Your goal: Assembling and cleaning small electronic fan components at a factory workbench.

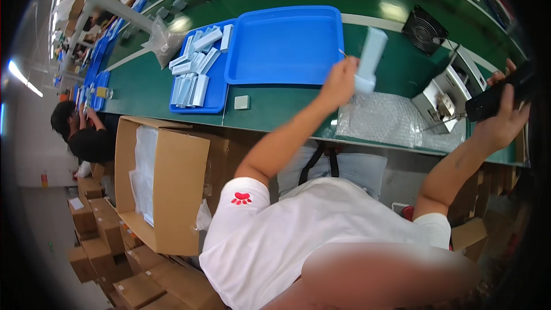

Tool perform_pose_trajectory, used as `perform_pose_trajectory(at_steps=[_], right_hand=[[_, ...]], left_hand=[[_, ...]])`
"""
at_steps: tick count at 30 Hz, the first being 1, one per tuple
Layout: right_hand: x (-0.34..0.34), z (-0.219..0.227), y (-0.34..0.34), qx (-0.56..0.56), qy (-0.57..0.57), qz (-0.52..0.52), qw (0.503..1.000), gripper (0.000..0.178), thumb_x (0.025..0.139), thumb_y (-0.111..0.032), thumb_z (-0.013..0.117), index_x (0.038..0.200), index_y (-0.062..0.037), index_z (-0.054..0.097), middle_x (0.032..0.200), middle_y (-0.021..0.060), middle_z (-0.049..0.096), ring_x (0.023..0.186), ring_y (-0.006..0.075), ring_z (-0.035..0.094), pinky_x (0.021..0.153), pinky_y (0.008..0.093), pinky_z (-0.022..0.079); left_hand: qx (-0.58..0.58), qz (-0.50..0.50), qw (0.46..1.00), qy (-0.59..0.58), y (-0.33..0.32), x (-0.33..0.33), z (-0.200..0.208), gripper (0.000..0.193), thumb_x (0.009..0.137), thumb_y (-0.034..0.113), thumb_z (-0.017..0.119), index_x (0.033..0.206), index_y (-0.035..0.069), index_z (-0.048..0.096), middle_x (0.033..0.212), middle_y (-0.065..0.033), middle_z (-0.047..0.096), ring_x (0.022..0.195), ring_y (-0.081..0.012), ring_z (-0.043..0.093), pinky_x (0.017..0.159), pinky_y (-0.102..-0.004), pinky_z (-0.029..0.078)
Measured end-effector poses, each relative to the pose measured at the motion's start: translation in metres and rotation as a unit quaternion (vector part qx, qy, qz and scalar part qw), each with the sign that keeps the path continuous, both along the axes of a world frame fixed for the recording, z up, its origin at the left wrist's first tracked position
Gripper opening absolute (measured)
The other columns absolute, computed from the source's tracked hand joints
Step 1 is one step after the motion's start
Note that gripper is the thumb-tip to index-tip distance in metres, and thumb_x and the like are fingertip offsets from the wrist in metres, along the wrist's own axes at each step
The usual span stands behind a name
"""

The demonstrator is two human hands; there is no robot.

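My left hand [341, 82] is closed above the bench, by the right end of an empty-looking blue tray [281, 46]. It grips a pale blue plastic casing [372, 51], long and upright with a wider lower end. A thin yellowish tip [343, 53] pokes out above the fingers; what it belongs to is hidden. At the far right, my right hand [504, 123] is wrapped round a flat black device [500, 93] that looks like a phone. Beside it stands a small white machine [433, 100] with metal parts in its open front.
Several pale blue casings [198, 60] fill a second blue tray [215, 102]. Bubble wrap [376, 119] lies along the bench's near edge; a black fan [425, 30] stands behind. An open carton [183, 189] is at left. Another person [80, 129] works farther left.
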State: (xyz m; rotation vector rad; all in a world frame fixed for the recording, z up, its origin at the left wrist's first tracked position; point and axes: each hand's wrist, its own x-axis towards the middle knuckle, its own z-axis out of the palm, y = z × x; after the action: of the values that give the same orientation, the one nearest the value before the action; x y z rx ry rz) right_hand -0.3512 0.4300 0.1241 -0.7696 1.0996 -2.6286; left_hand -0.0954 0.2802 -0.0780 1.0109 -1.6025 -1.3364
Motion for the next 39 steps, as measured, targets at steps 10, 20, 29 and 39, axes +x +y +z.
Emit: perform_pose_trajectory(at_steps=[10, 20, 29, 39], right_hand=[[0.003, -0.082, -0.035, 0.116, 0.304, -0.256, 0.91, 0.065, 0.096, 0.013, 0.057, 0.152, 0.0098, 0.024, 0.142, 0.0341, 0.051, 0.127, 0.041, 0.06, 0.109, 0.0443, 0.049], [0.01, -0.088, -0.036, 0.13, 0.348, -0.322, 0.871, 0.062, 0.1, 0.011, 0.052, 0.155, 0.0075, 0.023, 0.144, 0.0373, 0.048, 0.128, 0.0481, 0.057, 0.111, 0.0516, 0.048], [0.01, -0.1, -0.037, 0.151, 0.333, -0.319, 0.874, 0.063, 0.101, 0.003, 0.05, 0.157, 0.0037, 0.022, 0.145, 0.0379, 0.047, 0.127, 0.0501, 0.058, 0.109, 0.0525, 0.051], [0.009, -0.101, -0.038, 0.159, 0.325, -0.309, 0.879, 0.065, 0.101, 0.0, 0.052, 0.158, 0.003, 0.021, 0.146, 0.0371, 0.046, 0.127, 0.0507, 0.058, 0.109, 0.0517, 0.05]], left_hand=[[0.132, 0.05, 0.99, 0.008, -0.217, 0.032, 0.045, 0.053, 0.108, 0.048, 0.045, 0.129, 0.001, 0.057, 0.114, -0.0135, 0.067, 0.099, -0.0253, 0.068, 0.083, -0.0436, 0.058], [0.028, 0.138, 0.986, -0.089, -0.403, -0.095, -0.001, 0.072, 0.087, 0.043, 0.076, 0.133, -0.007, 0.052, 0.123, -0.0201, 0.066, 0.101, -0.0294, 0.069, 0.079, -0.0415, 0.059], [-0.051, 0.111, 0.941, -0.315, -0.394, -0.152, 0.006, 0.094, 0.081, 0.066, 0.074, 0.141, -0.001, 0.046, 0.14, -0.0232, 0.054, 0.127, -0.0375, 0.059, 0.104, -0.0464, 0.05], [-0.314, 0.218, 0.801, -0.461, -0.395, -0.133, 0.014, 0.093, 0.09, 0.069, 0.052, 0.156, 0.005, 0.036, 0.162, -0.0249, 0.032, 0.155, -0.0394, 0.019, 0.125, -0.051, 0.021]])
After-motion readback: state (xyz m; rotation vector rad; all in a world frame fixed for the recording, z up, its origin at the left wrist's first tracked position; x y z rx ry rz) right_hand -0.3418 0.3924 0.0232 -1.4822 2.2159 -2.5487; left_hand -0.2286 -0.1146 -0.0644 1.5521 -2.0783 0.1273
